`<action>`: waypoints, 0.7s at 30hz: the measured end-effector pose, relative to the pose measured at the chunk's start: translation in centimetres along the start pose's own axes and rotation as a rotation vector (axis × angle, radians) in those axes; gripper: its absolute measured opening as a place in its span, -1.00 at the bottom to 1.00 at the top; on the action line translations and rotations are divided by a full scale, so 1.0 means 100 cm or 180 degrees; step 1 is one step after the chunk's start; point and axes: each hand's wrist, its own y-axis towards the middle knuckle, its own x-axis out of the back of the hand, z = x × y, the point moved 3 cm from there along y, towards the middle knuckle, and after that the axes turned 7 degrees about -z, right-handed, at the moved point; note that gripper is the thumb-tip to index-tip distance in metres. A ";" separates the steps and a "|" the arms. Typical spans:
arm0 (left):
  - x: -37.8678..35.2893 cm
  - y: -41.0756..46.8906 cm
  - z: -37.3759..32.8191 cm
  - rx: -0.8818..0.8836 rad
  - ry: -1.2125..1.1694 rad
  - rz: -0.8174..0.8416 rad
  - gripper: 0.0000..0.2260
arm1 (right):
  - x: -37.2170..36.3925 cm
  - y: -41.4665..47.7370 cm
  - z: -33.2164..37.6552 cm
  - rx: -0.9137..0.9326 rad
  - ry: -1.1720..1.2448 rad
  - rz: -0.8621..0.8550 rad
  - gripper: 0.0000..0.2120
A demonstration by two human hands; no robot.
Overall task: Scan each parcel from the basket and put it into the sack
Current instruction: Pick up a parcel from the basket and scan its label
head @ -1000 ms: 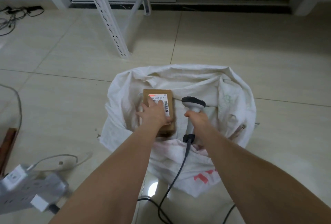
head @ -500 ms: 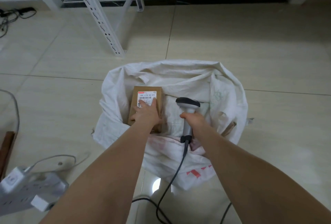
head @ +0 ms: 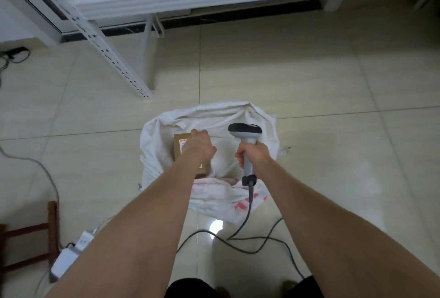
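Head cam shows left hand [head: 198, 149] on the parcel [head: 178, 155] inside the sack [head: 214, 110], grip unclear, right hand [head: 253, 155] clutching the scanner [head: 245, 129], so I'd lay it flat, then let go.

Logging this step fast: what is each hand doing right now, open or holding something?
Left hand: grip closed on the brown parcel, down in the sack mouth.
Right hand: grip closed round the scanner handle.
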 end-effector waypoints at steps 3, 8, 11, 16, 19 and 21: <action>0.051 -0.034 -0.025 -0.0047 -0.0118 0.0009 -0.58 | 0.027 -0.054 0.031 -0.0066 0.0226 -0.0093 -0.92; 0.138 -0.093 -0.073 -0.0478 -0.0158 0.0040 -0.53 | 0.078 -0.147 0.084 -0.0156 0.0799 -0.0075 -0.87; 0.189 -0.131 -0.100 -0.0720 -0.0095 0.0033 -0.54 | 0.109 -0.201 0.111 -0.0101 0.1151 -0.0155 -0.88; 0.261 -0.194 -0.145 -0.1106 0.0014 0.0008 -0.58 | 0.159 -0.281 0.142 0.0079 0.1482 -0.0463 -0.86; 0.296 -0.233 -0.174 -0.1363 0.0079 -0.0060 -0.57 | 0.189 -0.328 0.154 0.0132 0.1653 -0.0722 -0.89; 0.314 -0.259 -0.195 -0.1574 0.0145 -0.0137 -0.56 | 0.208 -0.361 0.158 0.0173 0.1846 -0.0796 -0.94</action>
